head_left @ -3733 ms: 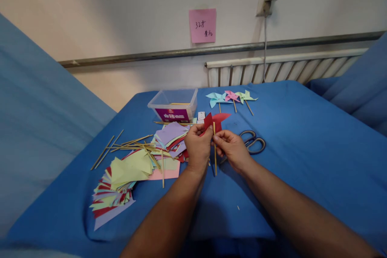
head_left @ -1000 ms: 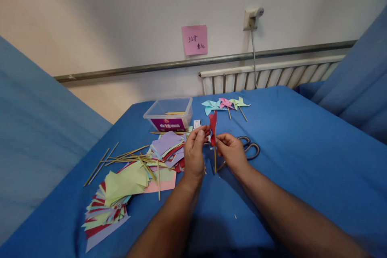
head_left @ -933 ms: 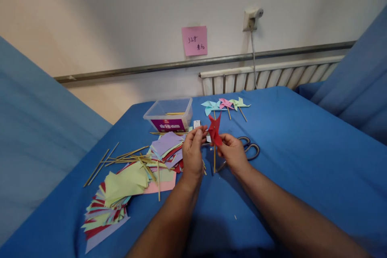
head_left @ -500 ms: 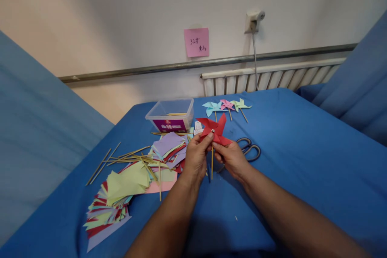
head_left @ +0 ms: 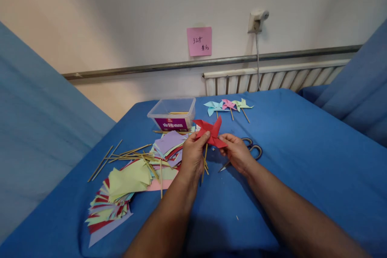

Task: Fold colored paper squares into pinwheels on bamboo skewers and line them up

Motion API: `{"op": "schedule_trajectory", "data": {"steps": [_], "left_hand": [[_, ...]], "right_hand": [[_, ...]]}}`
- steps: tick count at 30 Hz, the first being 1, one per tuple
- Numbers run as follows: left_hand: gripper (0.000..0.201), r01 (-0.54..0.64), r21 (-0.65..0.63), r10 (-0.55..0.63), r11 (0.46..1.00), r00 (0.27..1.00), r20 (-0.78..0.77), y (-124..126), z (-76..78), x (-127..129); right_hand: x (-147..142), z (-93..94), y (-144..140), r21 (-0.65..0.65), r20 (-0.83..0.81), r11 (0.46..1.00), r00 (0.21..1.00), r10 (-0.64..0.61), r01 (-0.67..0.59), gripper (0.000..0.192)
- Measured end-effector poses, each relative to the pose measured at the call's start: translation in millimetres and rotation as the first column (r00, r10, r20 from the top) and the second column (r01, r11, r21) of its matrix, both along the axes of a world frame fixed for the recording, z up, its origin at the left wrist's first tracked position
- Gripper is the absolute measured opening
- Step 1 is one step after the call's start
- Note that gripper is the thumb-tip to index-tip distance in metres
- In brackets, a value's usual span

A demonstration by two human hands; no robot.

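Observation:
A red paper pinwheel on a thin wooden stick is held up over the blue cloth. My left hand is closed on it, the thumb pressed over its middle and the fingers behind. My right hand pinches the tip of its lower right blade. The pinwheel's centre is hidden under my left thumb. A tiny shiny bit shows just below the paper, too small to name. Scissors lie behind and beside my right hand, their blades partly covered by it.
Stacked coloured paper and loose wooden sticks lie at left, with more paper nearby. A clear plastic box stands behind. Pinwheels in blue, pink and green lie at the back of the blue-covered table.
My right hand has shifted from beside the stick out to a blade tip. The left thumb now covers the silver centre, which showed before. The stick leans more to the left.

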State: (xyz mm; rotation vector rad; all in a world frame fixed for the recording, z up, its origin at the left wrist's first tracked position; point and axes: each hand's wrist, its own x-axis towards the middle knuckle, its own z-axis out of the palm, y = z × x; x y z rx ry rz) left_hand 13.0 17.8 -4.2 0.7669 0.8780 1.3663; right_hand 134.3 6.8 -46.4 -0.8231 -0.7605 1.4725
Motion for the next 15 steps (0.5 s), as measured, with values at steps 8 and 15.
{"op": "schedule_trajectory", "data": {"steps": [8, 15], "left_hand": [[0.027, 0.169, -0.161, -0.158, 0.972, 0.984, 0.077, -0.9, -6.4, 4.6], [0.026, 0.196, -0.172, -0.185, 0.965, 0.980, 0.076, -1.4, -6.8, 3.9]], "right_hand": [[3.5, 7.8, 2.7, -0.003, -0.161, 0.999, 0.986, -0.032, 0.032, 0.036], [5.9, 6.1, 3.8, 0.002, -0.151, 0.999, 0.987, -0.052, 0.053, 0.034]]}}
